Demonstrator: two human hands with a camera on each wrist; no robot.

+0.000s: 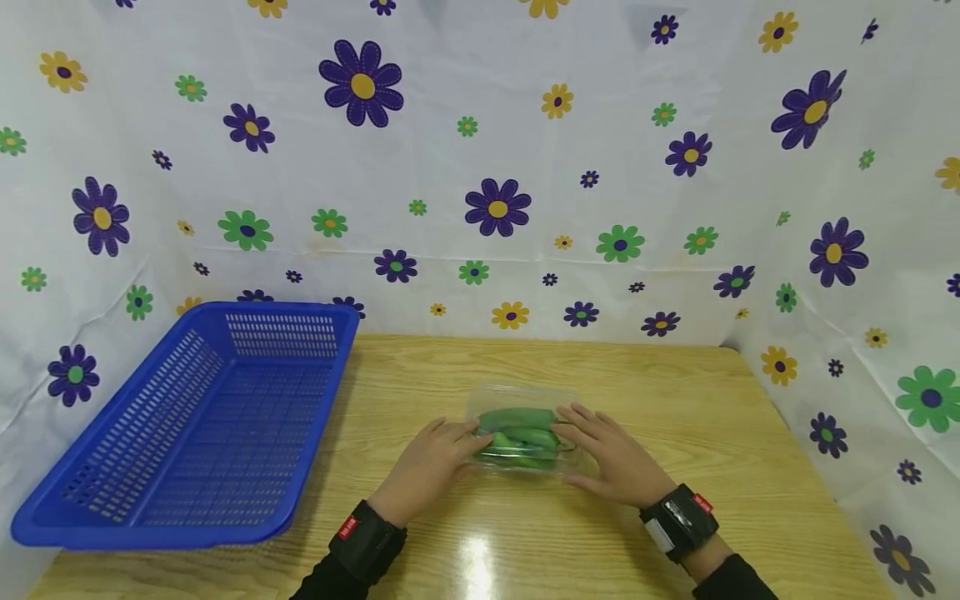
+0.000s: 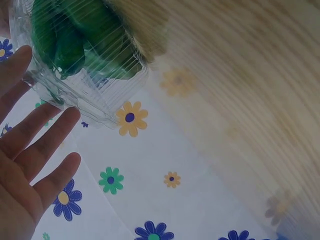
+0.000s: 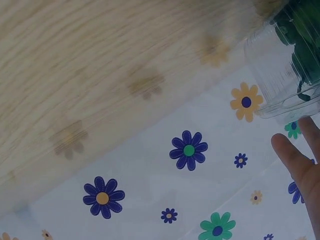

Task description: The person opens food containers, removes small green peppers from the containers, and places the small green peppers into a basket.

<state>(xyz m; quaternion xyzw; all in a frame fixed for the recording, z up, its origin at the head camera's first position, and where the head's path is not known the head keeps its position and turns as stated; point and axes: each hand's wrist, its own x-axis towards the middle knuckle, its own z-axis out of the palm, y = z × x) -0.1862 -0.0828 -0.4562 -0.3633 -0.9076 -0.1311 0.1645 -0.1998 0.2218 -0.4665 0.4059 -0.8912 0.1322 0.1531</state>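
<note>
A clear plastic box (image 1: 517, 391) with several long green peppers (image 1: 517, 418) inside stands on the table in front of me. At its left end is my left hand (image 1: 432, 462), with fingertips at the rim; the left wrist view shows the fingers (image 2: 55, 132) spread and mostly straight beside the box (image 2: 107, 97). My right hand (image 1: 618, 457) lies against the other end, its fingers reaching over the top edge. In the right wrist view its fingers (image 3: 295, 157) extend straight near the box's lip (image 3: 287, 105). A dark stem shows through the plastic there.
A large blue plastic basket (image 1: 303, 479) with slotted walls sits on the left of the wooden table (image 1: 630, 375). White cloth (image 1: 435, 150) printed with flowers hangs behind the table and along both sides.
</note>
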